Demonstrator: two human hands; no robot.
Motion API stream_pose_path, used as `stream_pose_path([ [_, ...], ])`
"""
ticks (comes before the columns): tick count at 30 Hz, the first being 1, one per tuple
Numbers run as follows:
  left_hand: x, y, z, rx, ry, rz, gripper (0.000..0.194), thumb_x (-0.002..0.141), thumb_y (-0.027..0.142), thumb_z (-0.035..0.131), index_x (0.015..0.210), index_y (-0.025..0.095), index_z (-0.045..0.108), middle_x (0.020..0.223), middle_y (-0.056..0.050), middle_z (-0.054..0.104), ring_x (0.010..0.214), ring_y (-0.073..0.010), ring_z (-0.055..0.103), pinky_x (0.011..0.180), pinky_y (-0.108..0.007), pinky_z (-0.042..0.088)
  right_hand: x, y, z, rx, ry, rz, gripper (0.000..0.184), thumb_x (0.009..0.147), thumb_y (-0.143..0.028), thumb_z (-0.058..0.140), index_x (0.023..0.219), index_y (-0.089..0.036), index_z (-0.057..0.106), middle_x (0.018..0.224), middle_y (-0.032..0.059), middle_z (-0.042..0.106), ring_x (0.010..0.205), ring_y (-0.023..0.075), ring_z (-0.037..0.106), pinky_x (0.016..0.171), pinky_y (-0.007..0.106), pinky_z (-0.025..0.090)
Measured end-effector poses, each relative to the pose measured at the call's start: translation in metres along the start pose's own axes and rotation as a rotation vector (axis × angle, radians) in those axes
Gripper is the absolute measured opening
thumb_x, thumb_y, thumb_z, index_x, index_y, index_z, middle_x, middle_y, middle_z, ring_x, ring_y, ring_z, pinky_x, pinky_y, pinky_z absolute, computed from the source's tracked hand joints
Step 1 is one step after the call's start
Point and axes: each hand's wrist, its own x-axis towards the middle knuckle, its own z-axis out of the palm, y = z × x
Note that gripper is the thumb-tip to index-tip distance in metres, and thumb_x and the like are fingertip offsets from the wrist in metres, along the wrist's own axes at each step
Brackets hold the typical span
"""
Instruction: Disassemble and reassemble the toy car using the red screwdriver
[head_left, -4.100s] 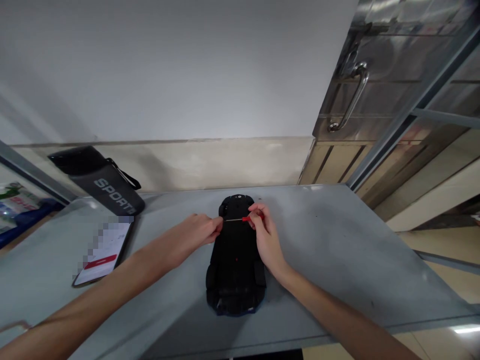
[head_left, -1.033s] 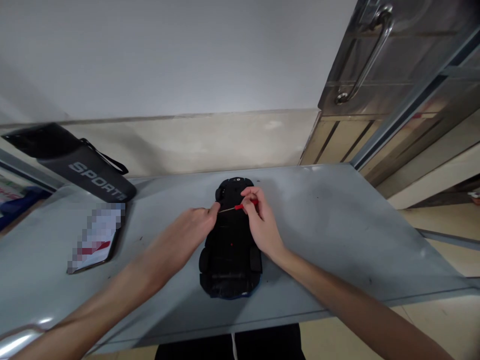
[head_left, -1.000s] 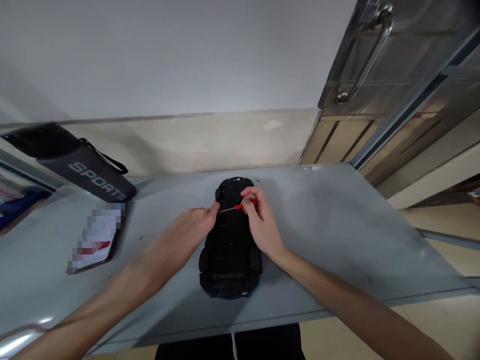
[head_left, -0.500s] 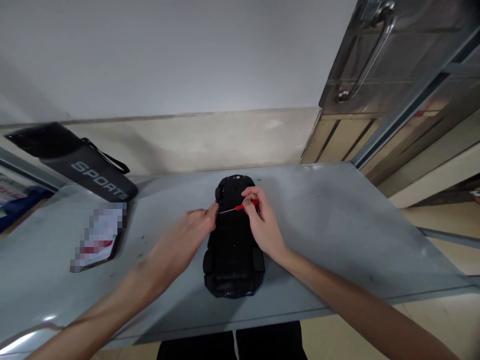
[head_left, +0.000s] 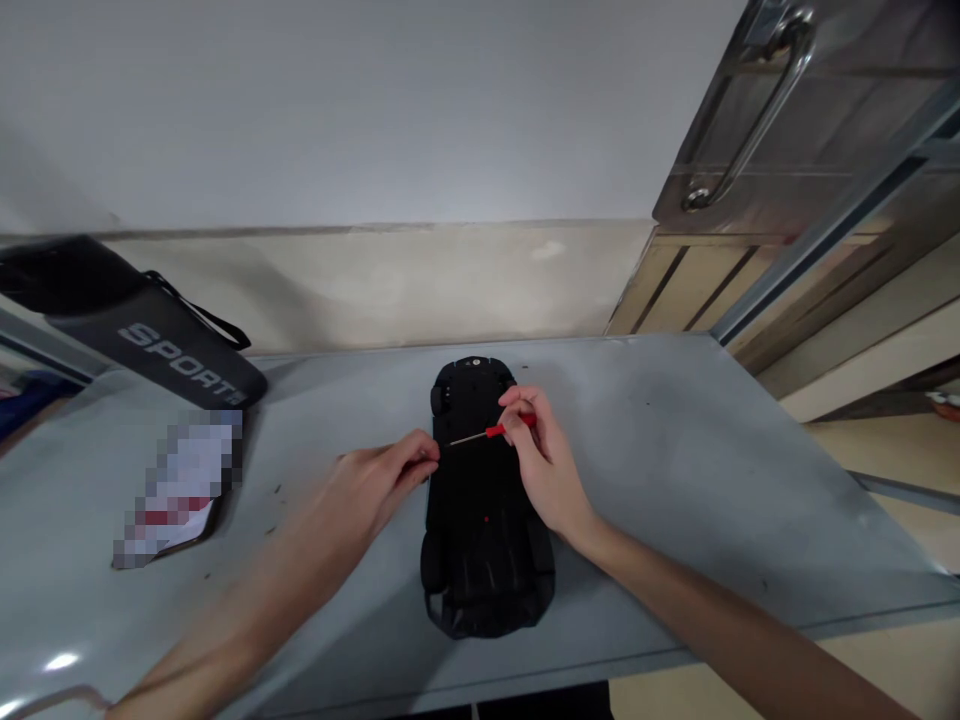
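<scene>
- A toy car (head_left: 476, 485) is lying on the grey table (head_left: 637, 430), its black underside seemingly facing up, between the two forearms.
- The right hand (head_left: 544, 455) is gripping the red handle of a screwdriver (head_left: 495, 431), fingers closing firmly around it; the shaft is pointing across the car towards the other hand.
- The left hand (head_left: 375, 485) is loosening: half a second ago its fingers were meeting the tip, and now they are sitting just beside it, with the tip showing.
- That is leaving the screwdriver resting in the right hand alone, seemingly.
- The left thumb and forefinger are curling close together in a loop; whether they are pinching something tiny, I cannot tell.
- Off to the left, a dark bottle (head_left: 150, 330) is leaning and a phone (head_left: 187, 480) is lying nearby.
</scene>
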Motion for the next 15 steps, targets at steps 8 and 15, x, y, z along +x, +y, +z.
stream_pose_path([
  [8, 0.016, 0.000, -0.023, -0.003, -0.178, 0.057, 0.030, 0.114, 0.041, 0.043, 0.092, 0.023, 0.054, 0.085, 0.003, 0.066, 0.071, -0.0158, 0.059, 0.068, -0.030, 0.034, -0.001, 0.000, -0.001, -0.036, -0.019, 0.023, 0.009, 0.105, -0.031, 0.051, 0.111, -0.029, 0.056, 0.089, -0.0026, 0.058, 0.085, 0.0178, 0.059, 0.085, 0.035, 0.047],
  [15, 0.018, -0.006, -0.023, -0.064, -0.189, 0.161, 0.024, 0.111, 0.032, 0.042, 0.091, 0.023, 0.050, 0.087, -0.001, 0.065, 0.074, -0.0177, 0.058, 0.068, -0.031, 0.035, 0.000, 0.002, -0.001, -0.037, -0.027, 0.036, 0.010, 0.105, -0.033, 0.050, 0.112, -0.030, 0.056, 0.090, -0.0027, 0.058, 0.088, 0.0180, 0.061, 0.087, 0.035, 0.047],
])
